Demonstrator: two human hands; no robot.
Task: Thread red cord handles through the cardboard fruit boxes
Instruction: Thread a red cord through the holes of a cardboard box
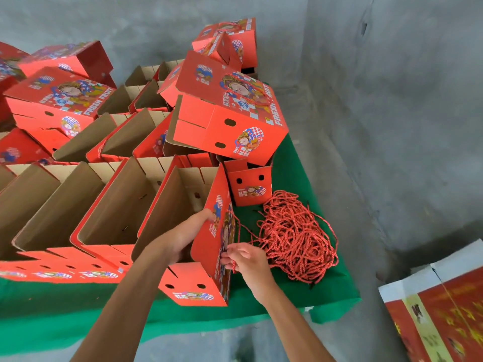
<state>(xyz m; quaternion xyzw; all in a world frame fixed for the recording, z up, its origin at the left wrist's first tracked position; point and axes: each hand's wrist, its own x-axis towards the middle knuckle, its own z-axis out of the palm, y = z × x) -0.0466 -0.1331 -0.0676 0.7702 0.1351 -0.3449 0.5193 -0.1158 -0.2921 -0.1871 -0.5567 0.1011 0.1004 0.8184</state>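
Left hand [183,237] reaching into the open-topped red cardboard box [209,257], fingers curled over the upper edge of its right-hand printed wall, thumb side inside, gripping that wall. Right hand [247,258] just outside the same wall, fingertips pinched on a red cord [236,231] at the printed face, close against a hole not clearly visible. Cord running up along the wall from the pinch, then trailing right towards the tangled cord pile [296,237] lying just right of the right hand on the green cloth [329,296]. Beyond the right hand, a small red box [248,184] standing upright with two dark holes facing forward. Above that, a closed printed box [230,111] tilted on top of others, a cord handle already across its lid. Left of the left hand, a row of open boxes [86,205] with brown insides, packed side by side, touching. Far right of the right hand, a flat printed carton [439,314] on the grey concrete floor [392,126].
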